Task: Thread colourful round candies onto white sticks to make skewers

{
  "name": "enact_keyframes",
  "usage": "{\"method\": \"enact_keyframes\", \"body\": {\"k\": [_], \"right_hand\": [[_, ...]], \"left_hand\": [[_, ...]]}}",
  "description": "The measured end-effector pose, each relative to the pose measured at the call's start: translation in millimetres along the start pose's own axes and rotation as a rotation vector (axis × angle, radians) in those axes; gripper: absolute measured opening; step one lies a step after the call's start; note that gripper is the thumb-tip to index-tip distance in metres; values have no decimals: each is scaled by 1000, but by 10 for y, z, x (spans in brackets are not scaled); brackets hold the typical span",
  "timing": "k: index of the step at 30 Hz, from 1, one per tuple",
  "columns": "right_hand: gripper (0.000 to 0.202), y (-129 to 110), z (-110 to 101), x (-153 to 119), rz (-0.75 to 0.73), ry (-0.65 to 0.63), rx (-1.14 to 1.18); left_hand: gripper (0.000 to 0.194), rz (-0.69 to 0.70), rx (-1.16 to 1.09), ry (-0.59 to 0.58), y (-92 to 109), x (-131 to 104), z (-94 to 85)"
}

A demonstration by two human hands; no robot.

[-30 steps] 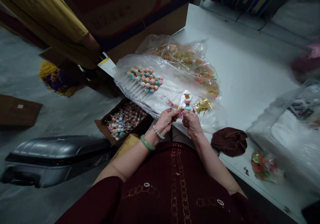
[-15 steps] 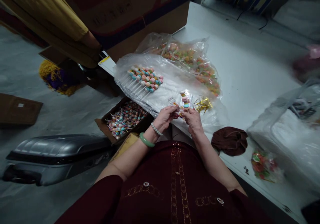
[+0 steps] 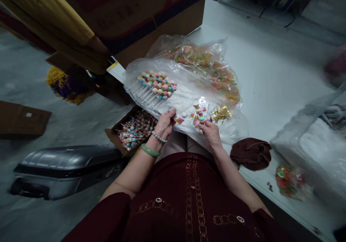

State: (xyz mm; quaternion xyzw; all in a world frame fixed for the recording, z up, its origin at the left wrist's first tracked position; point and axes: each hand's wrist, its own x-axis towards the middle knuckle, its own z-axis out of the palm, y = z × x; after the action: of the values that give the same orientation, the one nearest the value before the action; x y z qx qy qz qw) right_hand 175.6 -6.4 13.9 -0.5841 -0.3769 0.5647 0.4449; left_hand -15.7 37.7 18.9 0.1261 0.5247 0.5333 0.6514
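Note:
My left hand [image 3: 164,123], wearing a bead bracelet and a green bangle, pinches a small printed piece of wrapper [image 3: 179,120] with pink on it. In my right hand [image 3: 211,133], thumb and fingers close on a short stack of coloured candies [image 3: 200,115]; whether a stick runs through it I cannot tell. A white candy [image 3: 184,114] and an orange one [image 3: 192,115] lie loose between the hands on the plastic sheet [image 3: 186,90]. Gold twist ties [image 3: 221,114] sit just right of the stack. Farther left, several candy skewers [image 3: 158,85] with white sticks lie side by side.
Behind the sheet lies a clear bag of candy rings [image 3: 200,58]. A carton of wrapped candies [image 3: 136,128] stands below the table's left edge, near a grey suitcase [image 3: 70,166]. Brown cloth [image 3: 251,153] lies at right. Another person's yellow sleeve [image 3: 65,14] shows at upper left.
My hands were together and have moved apart: the left went left with the wrapper piece, the right stayed near the gold ties with the candies. Loose candies now show between them.

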Motion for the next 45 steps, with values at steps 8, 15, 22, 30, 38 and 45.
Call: {"method": "enact_keyframes", "body": {"k": [8,15,22,30,38,45], "right_hand": [[24,-122,266,-66,34,-38,90],[13,-33,421,72,7,8,86],[21,11,163,20,-104,54,-214],[26,-19,-315,-170,-116,153,-947],[23,144,-339,-186,-97,121,-871],[24,150,-323,-156,-91,89,-788]], "left_hand": [[37,140,112,-39,-187,-194,222],[37,14,15,-220,-252,-389,248],[28,10,-17,-99,-7,-250,54],[31,97,152,-21,102,9,-6],[24,337,710,-50,-200,169,122],[19,376,763,-44,-188,215,86]]}}
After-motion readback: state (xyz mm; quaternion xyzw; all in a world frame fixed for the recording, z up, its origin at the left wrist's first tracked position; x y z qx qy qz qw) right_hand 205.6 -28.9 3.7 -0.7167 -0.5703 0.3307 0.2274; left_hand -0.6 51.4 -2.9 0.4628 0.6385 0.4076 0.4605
